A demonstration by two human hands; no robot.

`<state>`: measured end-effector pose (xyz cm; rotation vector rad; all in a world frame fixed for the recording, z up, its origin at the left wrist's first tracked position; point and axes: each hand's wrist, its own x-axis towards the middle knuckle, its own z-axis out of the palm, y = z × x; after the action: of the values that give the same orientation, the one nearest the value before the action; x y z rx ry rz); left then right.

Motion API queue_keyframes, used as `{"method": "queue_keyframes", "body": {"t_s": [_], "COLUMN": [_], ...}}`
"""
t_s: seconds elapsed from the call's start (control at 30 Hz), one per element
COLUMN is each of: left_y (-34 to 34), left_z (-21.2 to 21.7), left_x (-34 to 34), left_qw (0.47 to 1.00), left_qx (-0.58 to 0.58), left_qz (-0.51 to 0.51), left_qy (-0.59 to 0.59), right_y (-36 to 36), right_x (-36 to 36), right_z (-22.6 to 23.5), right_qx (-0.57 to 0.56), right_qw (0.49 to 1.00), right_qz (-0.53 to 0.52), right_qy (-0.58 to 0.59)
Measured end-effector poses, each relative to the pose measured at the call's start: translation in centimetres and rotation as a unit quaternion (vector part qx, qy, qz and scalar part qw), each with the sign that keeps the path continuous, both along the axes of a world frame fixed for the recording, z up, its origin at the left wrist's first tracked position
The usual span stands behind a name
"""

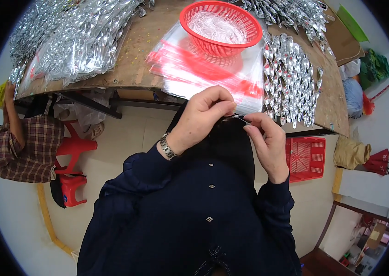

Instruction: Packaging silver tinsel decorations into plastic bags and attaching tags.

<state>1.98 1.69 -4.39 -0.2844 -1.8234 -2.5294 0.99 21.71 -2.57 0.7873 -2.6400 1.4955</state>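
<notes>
My left hand point(199, 117), with a metal-band watch on the wrist, is closed in a pinch just off the table's near edge. Opposite it, my right hand point(268, 142) pinches too, thumb against forefinger. A thin silvery strand point(238, 117) runs between the two sets of fingertips; its exact kind is too small to tell. Right behind the hands lies a stack of clear plastic bags point(203, 69) with red bands. On the bags stands a red plastic basket point(255, 34) holding a tangle of thin white string point(217, 26).
Twisted silvery strips point(291, 78) lie in rows at the table's right, and bagged ones point(86, 41) are heaped at the left. A person in a plaid shirt point(24, 147) sits at the far left near red stools point(72, 188). A red crate point(305, 158) rests on the floor.
</notes>
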Motion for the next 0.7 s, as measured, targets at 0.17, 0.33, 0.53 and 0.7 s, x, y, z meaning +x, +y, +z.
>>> {"method": "queue_keyframes", "body": {"t_s": [0.17,0.33,0.53,0.7], "left_y": [-1.0,-1.6,-1.8,-2.1], "left_z": [1.1,1.2,2.3,2.8], "left_x": [0.0,0.0,0.1,-0.2], "left_qw": [0.999,0.998,0.998,0.997], "left_qx": [0.019,0.035,0.042,0.045], "left_qz": [0.029,0.045,0.054,0.062], "left_qy": [0.009,0.009,0.015,0.024], "right_y": [1.9,3.6,4.9,5.2], "right_x": [0.4,0.3,0.2,-0.4], "right_z": [2.3,3.7,3.5,3.8], "right_qx": [-0.037,-0.101,-0.235,-0.267], "right_qw": [0.983,0.941,0.875,0.873], "right_qz": [0.008,0.095,0.219,0.236], "right_qy": [-0.181,-0.308,-0.361,-0.334]}}
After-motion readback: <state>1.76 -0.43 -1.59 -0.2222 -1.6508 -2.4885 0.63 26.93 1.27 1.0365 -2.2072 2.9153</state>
